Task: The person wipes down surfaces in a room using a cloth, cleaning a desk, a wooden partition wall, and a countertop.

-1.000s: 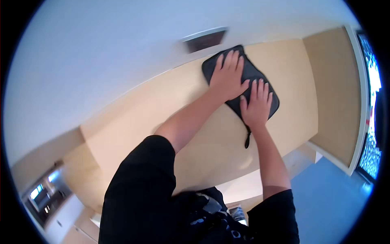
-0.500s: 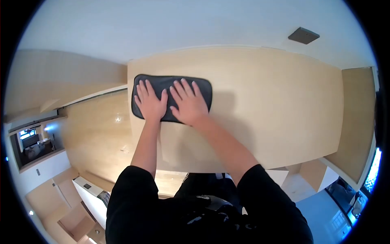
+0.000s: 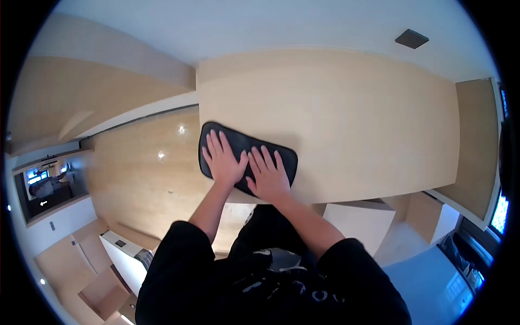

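Observation:
A black, flat, rounded case point(image 3: 242, 142) lies on the light wooden desk point(image 3: 336, 108), tilted, at the desk's front left corner. My left hand point(image 3: 223, 161) rests flat on its left half with the fingers spread. My right hand point(image 3: 268, 176) lies on its right half, palm down, fingers apart. The two thumbs are close to each other near the middle of the case. Neither hand is closed round anything.
A dark square plate point(image 3: 412, 38) is on the pale wall behind the desk. A wooden side panel point(image 3: 476, 146) stands at the right end. Below the front edge is a white cabinet point(image 3: 360, 219). Wooden floor point(image 3: 146, 173) shows to the left.
The black case, under both my hands, has gone from the desk's back right to its left end, then nearer the front edge, and has turned. The view has swung left.

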{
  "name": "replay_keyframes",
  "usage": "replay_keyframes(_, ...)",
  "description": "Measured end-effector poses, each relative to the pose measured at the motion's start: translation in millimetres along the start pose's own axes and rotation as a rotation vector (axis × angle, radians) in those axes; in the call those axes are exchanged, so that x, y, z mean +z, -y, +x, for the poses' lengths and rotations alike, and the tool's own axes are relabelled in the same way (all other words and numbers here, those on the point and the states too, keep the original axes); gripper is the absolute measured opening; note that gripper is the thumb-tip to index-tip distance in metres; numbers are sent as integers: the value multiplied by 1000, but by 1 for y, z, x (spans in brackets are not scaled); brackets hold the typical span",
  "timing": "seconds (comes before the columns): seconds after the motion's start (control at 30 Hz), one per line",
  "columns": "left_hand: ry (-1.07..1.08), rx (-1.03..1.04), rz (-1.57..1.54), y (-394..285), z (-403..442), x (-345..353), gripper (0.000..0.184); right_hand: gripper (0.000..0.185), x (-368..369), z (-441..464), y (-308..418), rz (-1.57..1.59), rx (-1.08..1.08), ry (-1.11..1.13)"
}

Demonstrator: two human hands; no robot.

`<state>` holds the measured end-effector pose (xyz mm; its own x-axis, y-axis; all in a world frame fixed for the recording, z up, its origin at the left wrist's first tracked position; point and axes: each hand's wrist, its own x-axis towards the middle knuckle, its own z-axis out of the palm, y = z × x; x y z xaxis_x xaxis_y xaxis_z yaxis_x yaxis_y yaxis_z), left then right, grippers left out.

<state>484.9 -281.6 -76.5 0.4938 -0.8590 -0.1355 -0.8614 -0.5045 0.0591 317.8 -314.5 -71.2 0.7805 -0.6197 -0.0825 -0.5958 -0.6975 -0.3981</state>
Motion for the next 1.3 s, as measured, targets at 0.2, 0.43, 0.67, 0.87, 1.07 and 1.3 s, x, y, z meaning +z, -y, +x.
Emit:
replay_keyframes(0.2, 14, 12, -15, -61, 68, -14, 89, 75, -37, 41, -49, -19, 115, 16)
replay_keyframes(0.43, -129, 110, -35, -53, 182, -3, 84, 79, -34, 142, -73, -26, 165, -110)
replay_keyframes(0.67, -122, 104, 40, -96, 228, -5, 82, 79, -59, 169, -129, -4, 160, -235)
replay_keyframes(0.87, -80, 311, -33, -180, 224, -3, 83, 77, -88, 125, -201, -81, 299, -210)
replay_keyframes(1.07, 14, 829, -177, -312, 200, 4, 84, 77, -99, 0, -252, -173, 679, -261)
replay_keyframes(1.3, 60, 1025, -322, -339, 95, 26, 73, 84, -63, -86, -209, -257, 905, -219)
